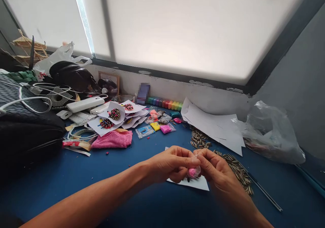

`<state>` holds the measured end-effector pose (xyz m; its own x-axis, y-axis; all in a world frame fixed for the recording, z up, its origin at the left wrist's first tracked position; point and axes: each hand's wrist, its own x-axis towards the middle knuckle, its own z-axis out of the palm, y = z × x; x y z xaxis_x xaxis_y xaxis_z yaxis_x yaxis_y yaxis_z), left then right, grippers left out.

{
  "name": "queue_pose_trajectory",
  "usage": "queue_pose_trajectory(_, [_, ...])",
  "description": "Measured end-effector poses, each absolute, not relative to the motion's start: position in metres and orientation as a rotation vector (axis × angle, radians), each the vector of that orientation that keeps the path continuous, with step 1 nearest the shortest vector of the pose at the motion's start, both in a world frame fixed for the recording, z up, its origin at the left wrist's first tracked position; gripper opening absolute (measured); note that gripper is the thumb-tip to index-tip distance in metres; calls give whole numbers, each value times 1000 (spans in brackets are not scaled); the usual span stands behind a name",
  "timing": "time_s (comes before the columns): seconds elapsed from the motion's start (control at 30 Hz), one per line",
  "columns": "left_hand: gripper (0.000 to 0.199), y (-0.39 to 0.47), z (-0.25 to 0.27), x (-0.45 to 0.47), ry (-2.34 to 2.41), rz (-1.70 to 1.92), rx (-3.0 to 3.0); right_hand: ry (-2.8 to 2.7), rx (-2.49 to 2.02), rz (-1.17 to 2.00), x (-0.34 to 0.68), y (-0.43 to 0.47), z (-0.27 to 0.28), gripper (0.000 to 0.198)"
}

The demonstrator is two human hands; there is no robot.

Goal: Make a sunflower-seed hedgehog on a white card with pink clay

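Between my two hands is a small clear plastic packet of pink clay (193, 172), held above the table. My left hand (175, 165) pinches its top edge with thumb and fingers. From the other side my right hand (212, 167) pinches the same edge, close to the left fingertips. Below them lies a white paper sheet (200, 184), partly hidden by the hands, with some dark bits on it. Striped sunflower seeds (236, 170) are spread just beyond and right of my right hand.
Colourful seed-covered pieces on white papers (106, 123) lie at left beside a pink cloth (113, 139). Small packets (166, 128) sit mid-table. Blank paper sheets (213, 123), a plastic bag (274, 136) and a thin metal rod (266, 192) are at right. A black bag (27, 119) stands far left.
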<state>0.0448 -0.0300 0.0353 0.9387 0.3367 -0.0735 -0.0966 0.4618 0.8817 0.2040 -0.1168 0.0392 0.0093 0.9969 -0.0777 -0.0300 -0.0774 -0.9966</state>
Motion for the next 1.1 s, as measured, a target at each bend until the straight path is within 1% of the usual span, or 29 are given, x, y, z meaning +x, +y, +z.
queue_pose_trajectory(0.17, [37,-32,34,45,186,242,1078,-1181,-1180,1296,205,-117,37,28])
queue_pose_trajectory(0.27, [38,-33,32,47,199,325,1088,-1150,-1169,1271,205,-116,36,28])
queue_pose_trajectory(0.43, [45,-31,29,51,332,445,1015,-1094,-1257,1197,201,-116,36,30])
queue_pose_trajectory(0.53, [47,-29,31,49,356,441,1009,-1073,-1280,1168,196,-116,39,31])
queue_pose_trajectory(0.67, [48,-30,33,47,297,366,985,-1048,-1276,1214,193,-116,39,32])
queue_pose_trajectory(0.83, [40,-35,33,47,198,273,960,-1049,-1255,1229,196,-115,35,37])
queue_pose_trajectory(1.1, [36,-36,34,49,248,397,933,-1025,-1342,1151,198,-115,35,37])
